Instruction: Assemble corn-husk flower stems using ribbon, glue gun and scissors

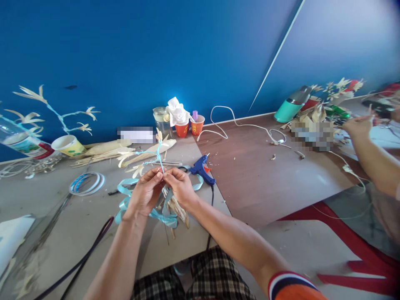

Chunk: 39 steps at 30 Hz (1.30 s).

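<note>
Between my fingertips stands a handmade flower branch (159, 156), its stem wrapped in light blue and tipped with pale, husk-like petals. My left hand (146, 189) pinches the lower stem from the left. From the right, my right hand (180, 186) pinches the same spot, thumb and fingers pressed together. Light blue ribbon (124, 204) lies in loops under and around both hands. Dried pale husk strips (177, 210) rest on the table below my right hand. A blue glue gun (201, 168) with an orange trigger lies just right of my hands.
A ribbon roll (86, 184) lies left. Along the wall stand a paper cup (68, 146) with a flower branch, red cups (196, 125) and a glass jar (161, 118). A white cable (246, 125) crosses the brown table. At right are a turquoise bottle (288, 110) and another person's hand (359, 125).
</note>
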{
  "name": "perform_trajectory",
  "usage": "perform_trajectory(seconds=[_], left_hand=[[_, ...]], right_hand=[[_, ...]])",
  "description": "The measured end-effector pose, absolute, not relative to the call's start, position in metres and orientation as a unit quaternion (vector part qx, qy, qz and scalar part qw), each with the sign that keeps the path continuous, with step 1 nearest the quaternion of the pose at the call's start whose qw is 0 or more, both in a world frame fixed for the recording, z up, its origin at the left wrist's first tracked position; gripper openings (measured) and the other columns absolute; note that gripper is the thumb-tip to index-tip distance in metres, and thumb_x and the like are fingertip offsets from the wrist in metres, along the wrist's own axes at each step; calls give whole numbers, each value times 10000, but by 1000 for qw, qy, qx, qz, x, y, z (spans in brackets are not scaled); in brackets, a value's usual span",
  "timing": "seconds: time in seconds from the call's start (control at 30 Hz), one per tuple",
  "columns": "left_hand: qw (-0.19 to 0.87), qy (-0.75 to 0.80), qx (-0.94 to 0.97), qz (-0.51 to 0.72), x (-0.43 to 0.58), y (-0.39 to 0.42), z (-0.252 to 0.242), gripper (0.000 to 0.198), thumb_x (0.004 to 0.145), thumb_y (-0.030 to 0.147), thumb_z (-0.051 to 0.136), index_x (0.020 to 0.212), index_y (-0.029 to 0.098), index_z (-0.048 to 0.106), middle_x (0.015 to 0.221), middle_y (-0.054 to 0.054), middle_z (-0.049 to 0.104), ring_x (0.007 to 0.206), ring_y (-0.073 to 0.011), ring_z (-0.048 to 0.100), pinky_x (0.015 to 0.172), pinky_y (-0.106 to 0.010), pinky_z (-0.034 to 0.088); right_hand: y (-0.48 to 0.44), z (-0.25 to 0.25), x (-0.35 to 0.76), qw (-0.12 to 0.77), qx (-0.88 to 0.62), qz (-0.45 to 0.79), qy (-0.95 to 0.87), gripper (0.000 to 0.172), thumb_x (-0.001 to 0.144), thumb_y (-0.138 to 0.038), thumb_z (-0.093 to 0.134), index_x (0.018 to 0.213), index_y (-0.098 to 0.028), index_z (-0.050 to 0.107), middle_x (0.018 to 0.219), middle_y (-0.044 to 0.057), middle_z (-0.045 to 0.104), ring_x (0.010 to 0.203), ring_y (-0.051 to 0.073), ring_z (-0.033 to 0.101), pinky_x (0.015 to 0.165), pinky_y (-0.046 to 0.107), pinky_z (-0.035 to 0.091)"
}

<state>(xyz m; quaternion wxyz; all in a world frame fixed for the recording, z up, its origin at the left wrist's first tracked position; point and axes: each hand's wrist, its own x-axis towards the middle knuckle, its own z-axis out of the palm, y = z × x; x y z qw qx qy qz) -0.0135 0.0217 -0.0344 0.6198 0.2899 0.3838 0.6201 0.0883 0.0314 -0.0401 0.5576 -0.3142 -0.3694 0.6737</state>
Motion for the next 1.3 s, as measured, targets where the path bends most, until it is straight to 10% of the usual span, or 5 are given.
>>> perform_trajectory(seconds=[1.03, 1.3], left_hand=[[557, 468, 280, 626, -33, 32, -38, 221, 550, 194, 790, 699, 144, 633, 657, 32, 565, 506, -53, 476, 511, -200, 402], [552, 467, 266, 638, -34, 34, -39, 250, 532, 209, 797, 689, 147, 613, 667, 31, 570, 486, -51, 466, 503, -222, 395]], right_hand=[[49, -50, 98, 458, -379, 700, -397, 221, 640, -337, 633, 558, -163, 522, 439, -72, 439, 396, 44, 301, 422, 207, 202], [61, -55, 107, 534, -451, 473, -536, 248, 733, -334, 569, 886, -157, 651, 865, 38, 606, 721, 128, 543, 684, 250, 434]])
